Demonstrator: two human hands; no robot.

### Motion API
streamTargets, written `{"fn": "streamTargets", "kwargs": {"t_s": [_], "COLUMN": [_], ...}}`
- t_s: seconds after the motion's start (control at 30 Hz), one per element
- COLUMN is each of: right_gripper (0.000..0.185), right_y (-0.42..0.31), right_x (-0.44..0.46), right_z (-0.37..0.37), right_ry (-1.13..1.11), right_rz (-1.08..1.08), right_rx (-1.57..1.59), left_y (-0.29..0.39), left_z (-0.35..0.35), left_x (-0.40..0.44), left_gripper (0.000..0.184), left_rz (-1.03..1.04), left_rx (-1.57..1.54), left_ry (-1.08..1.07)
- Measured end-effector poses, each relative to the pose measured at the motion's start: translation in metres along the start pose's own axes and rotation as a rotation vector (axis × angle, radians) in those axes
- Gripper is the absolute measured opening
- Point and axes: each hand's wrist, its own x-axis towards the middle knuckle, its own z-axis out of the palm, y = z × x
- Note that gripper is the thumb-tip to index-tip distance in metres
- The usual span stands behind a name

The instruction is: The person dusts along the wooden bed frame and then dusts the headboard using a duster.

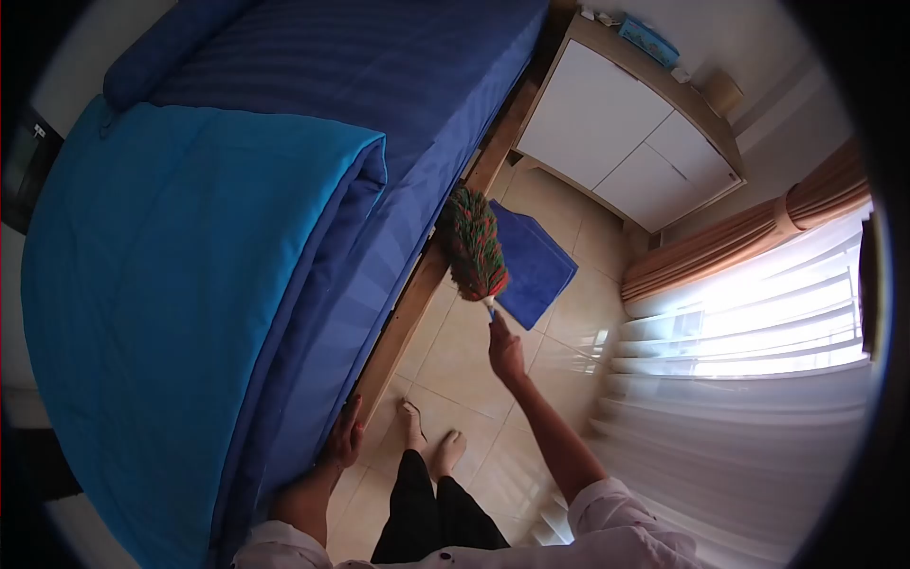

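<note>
My right hand [505, 349] is closed around the handle of a duster [475, 245] with fluffy green and red fibres. The duster head lies against the wooden bed rail [403, 327], partly over a blue floor mat [536, 261]. Down at the near end of the bed, my left hand [349, 434] rests at the rail beside the mattress [322, 379], fingers stretched out and holding nothing. The mattress wears a dark blue striped sheet, with a folded turquoise blanket [180, 247] on top.
A white-fronted cabinet [607, 119] stands past the bed, with a blue tissue box [649, 40] on it. On the right hang an orange-brown curtain [720, 242] and a sheer white curtain [739, 427] at a bright window. My feet stand on the tiled floor [464, 379].
</note>
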Motion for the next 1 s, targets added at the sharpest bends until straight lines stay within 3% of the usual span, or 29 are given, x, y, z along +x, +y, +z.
{"fn": "streamTargets", "kwargs": {"t_s": [0.1,0.17,0.33,0.4,0.43,0.5,0.57,0.63,0.7,0.73,0.8,0.9,1.0], "right_gripper": [0.042,0.04,0.04,0.035,0.035,0.029,0.027,0.026,0.028,0.028,0.028,0.026,0.027], "right_y": [-0.017,-0.02,0.002,-0.001,-0.011,-0.023,-0.018,-0.003,0.016,0.02,0.024,-0.006,-0.009], "right_x": [-0.056,-0.115,-0.238,-0.261,-0.258,-0.241,-0.219,-0.217,-0.226,-0.232,-0.238,-0.202,-0.139], "right_z": [0.029,0.009,-0.011,-0.02,-0.028,-0.041,-0.041,-0.03,-0.02,-0.021,-0.018,-0.053,-0.077], "right_ry": [-0.008,-0.141,-0.294,-0.303,-0.285,-0.265,-0.23,-0.196,-0.339,-0.337,-0.675,-0.721,-0.602], "right_rz": [-0.043,0.046,0.003,0.195,0.208,0.52,0.542,0.559,0.359,0.367,0.112,0.111,0.15], "right_rx": [0.108,0.15,0.29,0.368,0.392,0.281,0.292,0.293,0.19,0.192,0.175,0.149,0.062], "left_y": [-0.01,-0.008,0.011,0.012,0.014,0.024,0.039,0.057,0.068,0.07,0.074,0.063,0.039], "left_z": [-0.02,-0.002,0.0,0.001,0.001,0.003,0.009,0.015,0.018,0.021,0.021,0.025,0.031], "left_x": [0.001,-0.001,-0.002,0.001,0.003,0.012,0.031,0.066,0.11,0.13,0.172,0.208,0.214], "left_gripper": [0.053,0.053,0.054,0.054,0.055,0.055,0.054,0.053,0.051,0.05,0.05,0.048,0.047], "left_rz": [0.003,-0.016,-0.027,-0.038,-0.027,0.001,-0.14,-0.086,0.019,0.075,0.093,0.101,0.149], "left_rx": [0.046,0.08,0.013,0.054,0.117,0.187,0.169,0.161,0.168,0.183,0.191,0.196,0.194], "left_ry": [-0.011,-0.006,-0.008,-0.023,-0.005,-0.007,0.076,0.094,0.142,0.152,0.149,0.073,-0.034]}}
